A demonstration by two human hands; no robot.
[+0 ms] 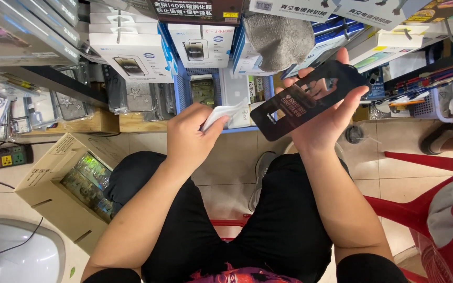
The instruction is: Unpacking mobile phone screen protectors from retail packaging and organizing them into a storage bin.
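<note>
My right hand (325, 118) holds a black phone screen protector (306, 98) tilted up in front of me, fingers wrapped round its edges. My left hand (190, 137) is closed on a small white wipe (221, 113), which sticks out toward the protector's lower left end without touching it. Both hands hover above my knees in black shorts (268, 209). I am seated, facing shelves of packaged phone accessories.
A blue basket (179, 78) with boxed screen protectors stands ahead. An open cardboard box (64, 188) of shiny packets sits on the floor at left, by a power strip (6, 157). A red plastic chair (420, 209) is at right, with another person's sandalled foot (446, 139) beyond.
</note>
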